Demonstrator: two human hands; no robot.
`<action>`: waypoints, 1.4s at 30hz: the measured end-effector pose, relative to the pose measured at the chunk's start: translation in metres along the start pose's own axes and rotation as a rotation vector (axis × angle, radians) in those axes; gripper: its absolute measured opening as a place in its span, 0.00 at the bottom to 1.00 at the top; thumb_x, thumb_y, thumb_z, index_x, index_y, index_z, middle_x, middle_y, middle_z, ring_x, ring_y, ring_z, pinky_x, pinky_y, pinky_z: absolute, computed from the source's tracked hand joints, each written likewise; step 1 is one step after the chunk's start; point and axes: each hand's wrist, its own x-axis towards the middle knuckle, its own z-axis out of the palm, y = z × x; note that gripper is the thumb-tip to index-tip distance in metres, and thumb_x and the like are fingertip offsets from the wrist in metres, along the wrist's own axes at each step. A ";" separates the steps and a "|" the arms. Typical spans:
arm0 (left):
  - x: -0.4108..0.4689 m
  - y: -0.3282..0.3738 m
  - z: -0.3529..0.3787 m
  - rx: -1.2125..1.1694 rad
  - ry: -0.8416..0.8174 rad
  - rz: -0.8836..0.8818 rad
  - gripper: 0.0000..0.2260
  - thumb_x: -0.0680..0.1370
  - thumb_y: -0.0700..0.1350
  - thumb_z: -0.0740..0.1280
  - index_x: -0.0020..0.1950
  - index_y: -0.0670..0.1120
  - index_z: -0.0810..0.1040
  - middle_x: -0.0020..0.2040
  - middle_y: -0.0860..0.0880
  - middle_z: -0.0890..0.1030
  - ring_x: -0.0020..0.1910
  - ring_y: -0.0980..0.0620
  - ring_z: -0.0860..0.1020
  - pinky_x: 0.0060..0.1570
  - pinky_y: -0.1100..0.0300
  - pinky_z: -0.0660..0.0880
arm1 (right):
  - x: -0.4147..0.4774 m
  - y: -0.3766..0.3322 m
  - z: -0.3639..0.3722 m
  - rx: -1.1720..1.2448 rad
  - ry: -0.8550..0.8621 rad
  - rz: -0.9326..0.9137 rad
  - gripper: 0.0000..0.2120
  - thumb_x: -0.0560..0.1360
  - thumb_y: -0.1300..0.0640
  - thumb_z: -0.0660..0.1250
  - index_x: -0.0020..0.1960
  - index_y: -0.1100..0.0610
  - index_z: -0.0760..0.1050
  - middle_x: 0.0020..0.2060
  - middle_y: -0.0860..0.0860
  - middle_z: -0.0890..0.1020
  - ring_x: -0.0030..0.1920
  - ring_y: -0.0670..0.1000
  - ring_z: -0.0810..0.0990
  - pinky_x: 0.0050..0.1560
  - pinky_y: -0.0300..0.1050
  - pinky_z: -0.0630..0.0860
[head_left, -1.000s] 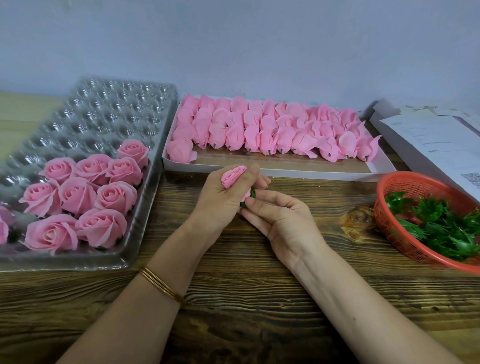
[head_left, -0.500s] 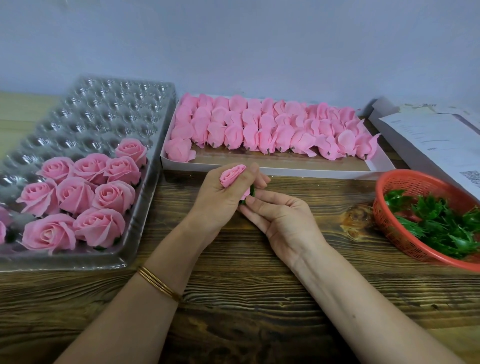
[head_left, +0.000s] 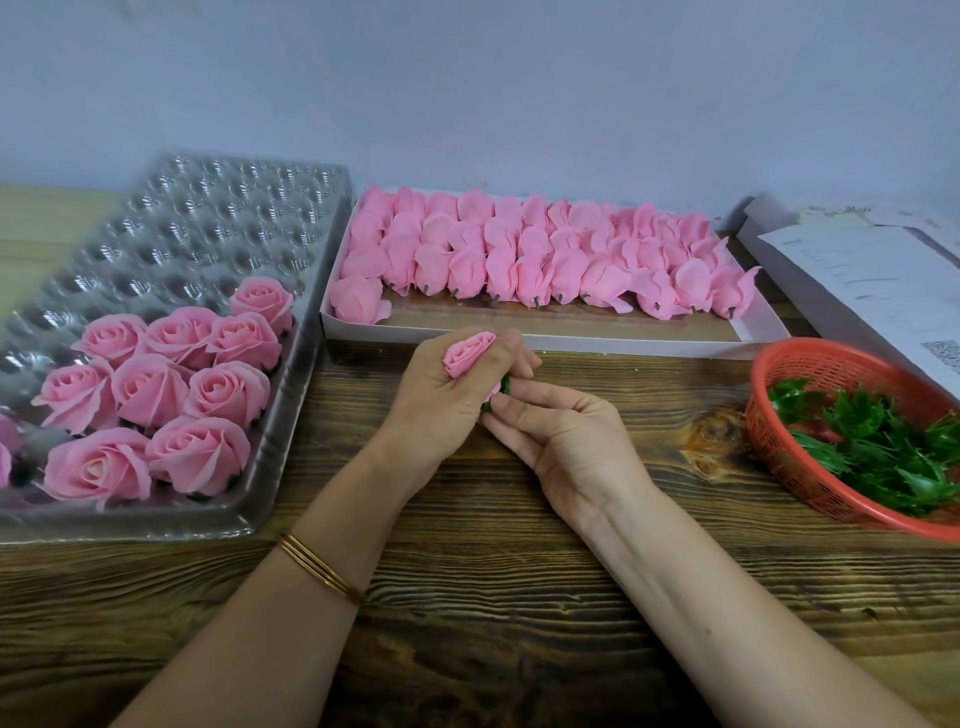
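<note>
My left hand (head_left: 441, 400) curled round a pink rose bud (head_left: 469, 353), its long axis tilted, bloom pointing up and away from me, stem end down toward my right hand (head_left: 566, 441), whose fingertips (head_left: 501, 402) pinch the green calyx (head_left: 505, 385) at its base, tray of finished roses (head_left: 156, 395) to my left

Wood bench (head_left: 467, 597): clear tray (head_left: 208, 228) L of left grip (head_left: 441, 400), white box (head_left: 545, 343) just behind it, red basket (head_left: 774, 436) & papers (head_left: 857, 270) to R.
</note>
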 end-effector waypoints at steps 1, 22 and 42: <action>0.000 0.000 0.000 0.002 -0.007 -0.002 0.13 0.82 0.40 0.62 0.39 0.38 0.79 0.46 0.39 0.84 0.45 0.58 0.82 0.47 0.68 0.75 | 0.000 0.000 0.000 -0.002 -0.007 0.005 0.06 0.66 0.75 0.70 0.39 0.67 0.83 0.36 0.59 0.85 0.37 0.54 0.86 0.43 0.42 0.84; -0.001 -0.002 -0.002 0.034 -0.077 0.031 0.13 0.81 0.41 0.63 0.38 0.41 0.79 0.44 0.47 0.84 0.46 0.55 0.81 0.50 0.64 0.76 | 0.006 0.000 -0.004 0.028 -0.040 0.072 0.09 0.70 0.77 0.67 0.49 0.69 0.80 0.43 0.59 0.85 0.43 0.53 0.86 0.50 0.46 0.83; 0.001 -0.002 -0.003 0.059 0.018 0.012 0.14 0.83 0.41 0.62 0.39 0.39 0.79 0.46 0.39 0.84 0.45 0.57 0.81 0.46 0.66 0.75 | 0.001 -0.003 -0.001 0.039 -0.021 0.069 0.11 0.67 0.76 0.68 0.49 0.70 0.79 0.38 0.60 0.85 0.38 0.55 0.86 0.43 0.43 0.84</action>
